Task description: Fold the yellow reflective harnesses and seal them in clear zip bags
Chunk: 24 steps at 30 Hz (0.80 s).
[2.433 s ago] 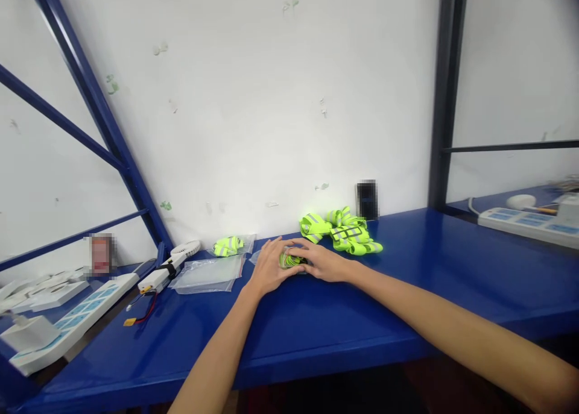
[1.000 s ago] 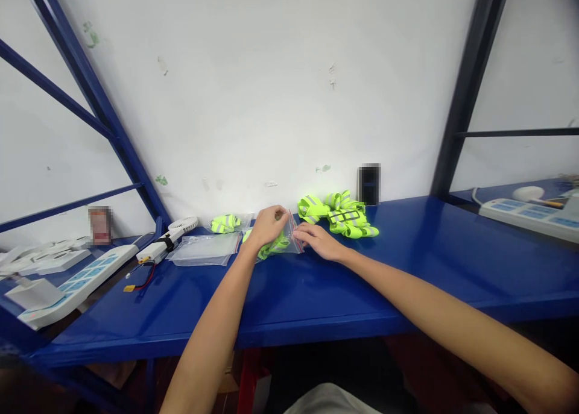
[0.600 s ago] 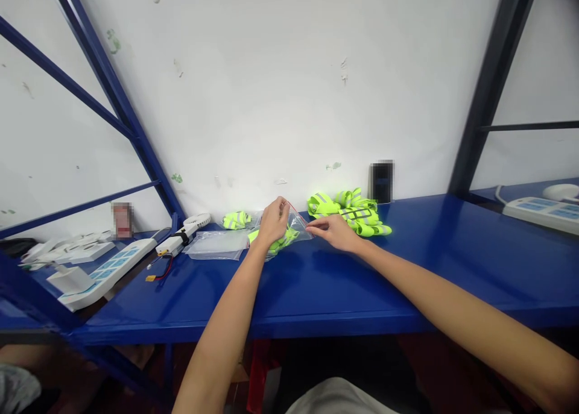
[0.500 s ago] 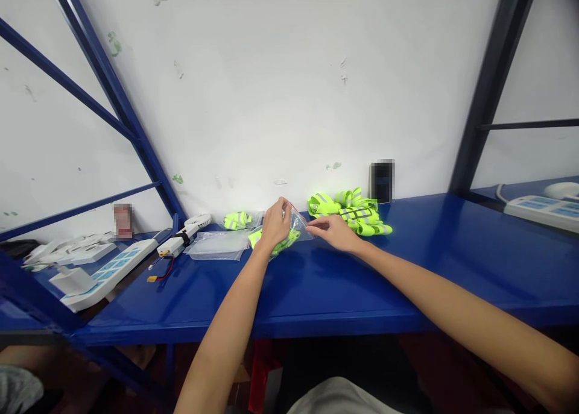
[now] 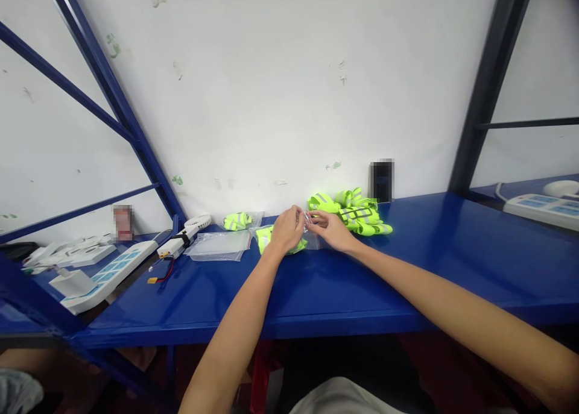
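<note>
My left hand (image 5: 287,230) and my right hand (image 5: 333,229) are close together above the blue table, fingertips nearly meeting. Both pinch the upper edge of a clear plastic zip bag (image 5: 312,241), which is bunched and shiny between them. Neon yellow reflective strap (image 5: 263,239) shows beside and below my left hand, partly covered by it; how much of it lies inside the bag I cannot tell. Just behind my right hand lies a pile of neon yellow reflective straps (image 5: 362,214) with grey bands.
Flat clear bags (image 5: 218,245) lie to the left, with a bagged neon strap bundle (image 5: 237,221) behind them. Farther left are a white handheld fan (image 5: 198,222), a battery with a yellow plug (image 5: 158,279) and a power strip (image 5: 113,272). A dark blurred box (image 5: 382,181) stands against the wall.
My left hand has moved right, toward my right hand. The bag's top edge, stretched between them before, is now gathered at the fingertips.
</note>
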### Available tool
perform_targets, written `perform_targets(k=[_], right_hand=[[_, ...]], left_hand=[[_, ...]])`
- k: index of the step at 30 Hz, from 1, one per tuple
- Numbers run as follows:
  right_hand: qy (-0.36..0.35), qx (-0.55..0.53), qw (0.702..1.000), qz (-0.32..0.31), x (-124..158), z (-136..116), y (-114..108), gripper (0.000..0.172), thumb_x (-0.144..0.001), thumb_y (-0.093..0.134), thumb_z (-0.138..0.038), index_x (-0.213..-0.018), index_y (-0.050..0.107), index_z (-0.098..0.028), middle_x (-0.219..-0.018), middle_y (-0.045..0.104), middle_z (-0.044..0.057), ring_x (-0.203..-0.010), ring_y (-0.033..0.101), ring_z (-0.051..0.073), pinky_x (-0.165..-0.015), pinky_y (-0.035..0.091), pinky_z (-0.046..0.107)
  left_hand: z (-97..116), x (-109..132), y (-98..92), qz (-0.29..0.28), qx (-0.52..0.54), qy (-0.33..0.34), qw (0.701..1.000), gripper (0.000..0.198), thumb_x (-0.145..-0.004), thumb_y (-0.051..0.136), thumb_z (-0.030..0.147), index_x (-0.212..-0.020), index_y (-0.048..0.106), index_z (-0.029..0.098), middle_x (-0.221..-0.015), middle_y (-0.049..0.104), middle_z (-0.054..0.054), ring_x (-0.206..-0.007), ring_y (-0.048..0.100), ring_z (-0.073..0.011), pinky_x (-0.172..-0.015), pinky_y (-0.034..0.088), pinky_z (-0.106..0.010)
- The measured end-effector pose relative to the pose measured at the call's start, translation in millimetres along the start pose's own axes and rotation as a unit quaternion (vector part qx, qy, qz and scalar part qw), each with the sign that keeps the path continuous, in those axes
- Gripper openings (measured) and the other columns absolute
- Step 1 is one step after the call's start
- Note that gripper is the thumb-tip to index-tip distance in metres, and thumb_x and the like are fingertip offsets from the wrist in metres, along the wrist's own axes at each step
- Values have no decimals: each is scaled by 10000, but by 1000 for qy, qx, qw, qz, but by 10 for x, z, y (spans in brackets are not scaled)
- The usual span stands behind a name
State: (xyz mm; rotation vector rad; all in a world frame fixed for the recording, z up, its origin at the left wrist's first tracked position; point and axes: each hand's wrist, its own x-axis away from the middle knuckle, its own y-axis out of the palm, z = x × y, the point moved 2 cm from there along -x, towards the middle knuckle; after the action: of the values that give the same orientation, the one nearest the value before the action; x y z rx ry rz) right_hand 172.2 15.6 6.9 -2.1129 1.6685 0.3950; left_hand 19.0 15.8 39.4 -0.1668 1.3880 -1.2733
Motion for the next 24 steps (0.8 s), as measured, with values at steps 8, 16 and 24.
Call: perform_targets(k=[8,16,24], right_hand=[[73,-17,997,-26,-24,46,-31,363,-698,747,-291,-1020,665,-145,-838,717,56,-745,650,173,-707,526,297],[85,13,995,-46,-26,126,-4,269,-723,713,-387,-783,717,-125,-665,674,39,-570,559,137,-560,465,267],[71,53,996,-21,-61,201,-5,269,-729,709,-409,-755,728,-142,-659,693,51,-565,573,157,-550,459,276]], left_hand=[[-70,-28,20,7,-5,-18,1000,237,-973,359,338,-910,552,214,-882,660,-40,-807,602,-183,-747,428,-307],[-83,-18,30,6,-31,-14,999,231,-990,323,325,-940,524,224,-894,654,-42,-864,602,-196,-760,416,-313],[-87,-7,45,7,-46,-22,999,239,-998,303,334,-966,509,219,-883,635,-52,-865,594,-204,-748,412,-320]])
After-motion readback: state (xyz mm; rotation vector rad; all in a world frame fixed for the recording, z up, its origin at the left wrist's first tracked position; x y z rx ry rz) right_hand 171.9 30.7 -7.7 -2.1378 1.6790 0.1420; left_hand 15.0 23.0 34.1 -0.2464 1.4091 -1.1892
